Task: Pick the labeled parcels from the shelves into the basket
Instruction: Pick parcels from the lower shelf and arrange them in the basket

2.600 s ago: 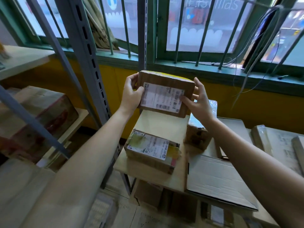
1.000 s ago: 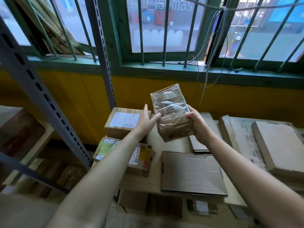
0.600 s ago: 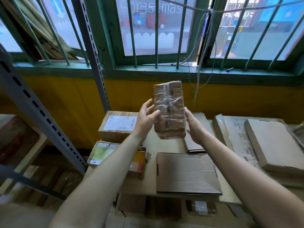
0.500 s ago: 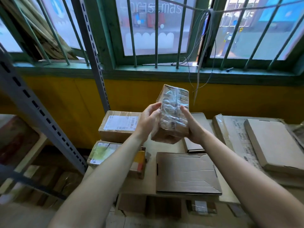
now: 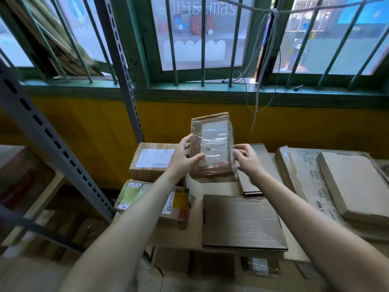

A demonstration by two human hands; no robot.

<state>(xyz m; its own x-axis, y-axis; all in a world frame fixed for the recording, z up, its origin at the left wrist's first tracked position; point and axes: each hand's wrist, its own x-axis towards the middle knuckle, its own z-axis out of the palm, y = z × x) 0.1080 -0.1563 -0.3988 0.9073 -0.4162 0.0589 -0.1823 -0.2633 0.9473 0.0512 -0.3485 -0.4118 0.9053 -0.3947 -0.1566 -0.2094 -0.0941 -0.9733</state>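
Note:
I hold a small brown parcel wrapped in clear tape (image 5: 212, 148) upright above the shelf, between both hands. My left hand (image 5: 182, 159) grips its left side with the thumb across the front. My right hand (image 5: 246, 160) holds its right edge with the fingertips. The face turned to me shows glossy tape over a pale patch; I cannot read a label there. Behind my left hand lies a box with a white shipping label (image 5: 153, 161). In front of it sits a labelled box with green and yellow tape (image 5: 139, 194). No basket is in view.
A flat plain carton (image 5: 242, 222) lies on the wooden shelf (image 5: 176, 237) below my hands. Flat wrapped boxes (image 5: 336, 186) are stacked at the right. A grey slotted shelf upright (image 5: 52, 142) slants at the left, another (image 5: 124, 70) stands behind. A barred window and yellow wall lie beyond.
Earlier I held a labelled box, which now lies on the shelf. In the last second I have turned the tape-wrapped parcel in my hands so another face points at me.

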